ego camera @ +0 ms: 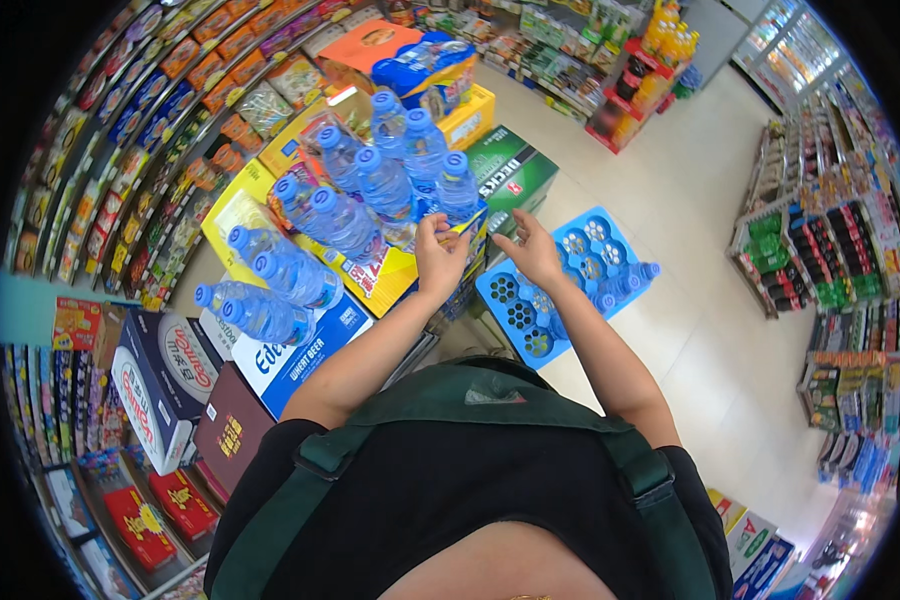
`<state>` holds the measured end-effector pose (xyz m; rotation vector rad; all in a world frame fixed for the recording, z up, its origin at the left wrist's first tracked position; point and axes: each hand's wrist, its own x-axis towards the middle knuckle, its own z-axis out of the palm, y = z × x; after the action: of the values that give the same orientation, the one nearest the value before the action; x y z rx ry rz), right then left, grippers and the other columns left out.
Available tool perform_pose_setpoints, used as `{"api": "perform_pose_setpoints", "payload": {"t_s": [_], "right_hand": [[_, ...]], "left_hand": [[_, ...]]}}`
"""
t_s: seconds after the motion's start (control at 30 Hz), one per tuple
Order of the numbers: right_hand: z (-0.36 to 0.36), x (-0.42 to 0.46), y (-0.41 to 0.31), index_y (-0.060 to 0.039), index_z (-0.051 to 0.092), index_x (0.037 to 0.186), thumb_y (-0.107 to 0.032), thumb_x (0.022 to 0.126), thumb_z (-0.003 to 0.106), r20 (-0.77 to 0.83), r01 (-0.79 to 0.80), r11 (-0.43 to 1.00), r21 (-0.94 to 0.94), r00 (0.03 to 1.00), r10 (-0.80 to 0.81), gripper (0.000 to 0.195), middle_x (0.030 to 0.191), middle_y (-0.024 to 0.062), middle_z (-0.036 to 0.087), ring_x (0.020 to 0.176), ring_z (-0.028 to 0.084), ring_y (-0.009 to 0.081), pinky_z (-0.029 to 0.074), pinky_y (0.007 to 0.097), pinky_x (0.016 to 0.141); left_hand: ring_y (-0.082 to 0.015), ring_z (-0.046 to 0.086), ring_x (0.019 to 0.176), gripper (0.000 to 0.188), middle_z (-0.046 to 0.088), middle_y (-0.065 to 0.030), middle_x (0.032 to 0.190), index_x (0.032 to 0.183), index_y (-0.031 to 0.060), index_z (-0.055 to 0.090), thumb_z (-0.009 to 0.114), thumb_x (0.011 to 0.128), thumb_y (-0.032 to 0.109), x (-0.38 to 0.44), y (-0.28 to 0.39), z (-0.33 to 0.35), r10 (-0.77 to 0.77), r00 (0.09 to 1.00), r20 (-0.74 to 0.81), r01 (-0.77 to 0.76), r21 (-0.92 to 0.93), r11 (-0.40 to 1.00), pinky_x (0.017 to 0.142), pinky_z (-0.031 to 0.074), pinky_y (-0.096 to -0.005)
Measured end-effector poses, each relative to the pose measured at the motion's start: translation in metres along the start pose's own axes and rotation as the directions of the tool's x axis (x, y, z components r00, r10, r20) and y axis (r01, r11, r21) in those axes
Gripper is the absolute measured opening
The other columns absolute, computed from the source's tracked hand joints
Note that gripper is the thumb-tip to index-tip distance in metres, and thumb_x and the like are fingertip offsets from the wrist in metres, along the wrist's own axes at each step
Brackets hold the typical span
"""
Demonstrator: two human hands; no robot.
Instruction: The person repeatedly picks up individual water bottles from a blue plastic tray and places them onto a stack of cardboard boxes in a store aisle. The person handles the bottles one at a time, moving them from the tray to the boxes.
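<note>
My left hand (441, 259) is empty, fingers loosely curled, just in front of a clear water bottle (456, 189) with a blue cap. It is by the corner of a yellow carton (375, 289); whether it touches is unclear. To its right, my right hand (534, 251) holds nothing, thumb and fingers apart, above a blue plastic bottle tray (506, 283) with round, perforated cups. Several more water bottles (382, 187) stand upright on the stacked cartons, and others (281, 274) are grouped nearer me. At the tray's right side are a few bottles (626, 281).
Beyond my hands sits a green Beck's carton (516, 171). A blue-and-white wheat beer carton (322, 356) lies left of me. Snack shelves (157, 112) curve along the left; drink shelves (817, 247) stand right across the tiled floor (667, 217). A red bottle display (622, 97) rises at the back.
</note>
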<state>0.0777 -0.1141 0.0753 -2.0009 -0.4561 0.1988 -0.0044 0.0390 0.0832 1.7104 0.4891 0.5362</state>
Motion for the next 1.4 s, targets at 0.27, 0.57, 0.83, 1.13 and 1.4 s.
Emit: {"api": "perform_pose_setpoints", "payload": {"t_s": [0.27, 0.57, 0.83, 1.13, 1.4], "right_hand": [[-0.045, -0.077, 0.056, 0.0011, 0.053, 0.122, -0.025, 0.076, 0.070, -0.130, -0.138, 0.974, -0.179, 0.985, 0.116, 0.055, 0.116, 0.0227, 0.060, 0.107, 0.058, 0.0370, 0.046, 0.0410, 0.090], [-0.061, -0.139, 0.109, 0.0013, 0.052, 0.123, -0.016, 0.073, 0.071, -0.219, -0.334, 0.930, -0.152, 0.929, 0.298, 0.056, 0.119, 0.0235, 0.057, 0.108, 0.057, 0.0379, 0.047, 0.0414, 0.090], [-0.056, -0.154, 0.139, -0.0004, 0.050, 0.125, -0.013, 0.070, 0.072, -0.257, -0.384, 0.917, -0.110, 0.902, 0.347, 0.060, 0.117, 0.0230, 0.058, 0.105, 0.058, 0.0376, 0.047, 0.0411, 0.089], [-0.068, -0.148, 0.122, -0.0041, 0.059, 0.114, -0.021, 0.069, 0.076, -0.180, -0.299, 0.933, -0.198, 0.947, 0.266, 0.051, 0.113, 0.0155, 0.061, 0.098, 0.061, 0.0347, 0.050, 0.0406, 0.082], [-0.083, -0.109, 0.039, -0.0059, 0.064, 0.110, -0.027, 0.068, 0.077, -0.050, -0.117, 0.953, -0.280, 0.993, 0.107, 0.048, 0.105, 0.0134, 0.064, 0.087, 0.064, 0.0307, 0.052, 0.0375, 0.073]], "left_hand": [[-0.0223, 0.062, 0.094, 0.050, 0.058, -0.0146, 0.112, 0.116, 0.0006, 0.052, 0.075, 0.074, 0.016, -0.038, -0.040, 0.060, -0.144, 0.825, 0.546, 0.014, 0.236, 0.972, 0.077, 0.052, -0.0332], [-0.0279, 0.059, 0.106, 0.074, 0.057, -0.0158, 0.122, 0.135, 0.0063, 0.042, 0.075, 0.074, 0.032, -0.079, -0.074, 0.127, -0.303, 0.499, 0.812, -0.199, 0.448, 0.872, 0.087, 0.050, -0.0370], [-0.0349, 0.058, 0.107, 0.077, 0.059, -0.0206, 0.118, 0.140, 0.0118, 0.038, 0.070, 0.072, 0.029, -0.100, -0.092, 0.155, -0.343, 0.451, 0.824, -0.271, 0.493, 0.827, 0.087, 0.048, -0.0420], [-0.0355, 0.059, 0.105, 0.073, 0.061, -0.0195, 0.115, 0.137, 0.0088, 0.040, 0.071, 0.072, 0.022, -0.102, -0.087, 0.148, -0.312, 0.503, 0.806, -0.195, 0.458, 0.867, 0.087, 0.048, -0.0416], [-0.0341, 0.061, 0.101, 0.065, 0.063, -0.0193, 0.111, 0.126, 0.0037, 0.050, 0.075, 0.068, 0.018, -0.084, -0.034, 0.102, -0.126, 0.743, 0.657, -0.064, 0.257, 0.964, 0.085, 0.049, -0.0405]]}}
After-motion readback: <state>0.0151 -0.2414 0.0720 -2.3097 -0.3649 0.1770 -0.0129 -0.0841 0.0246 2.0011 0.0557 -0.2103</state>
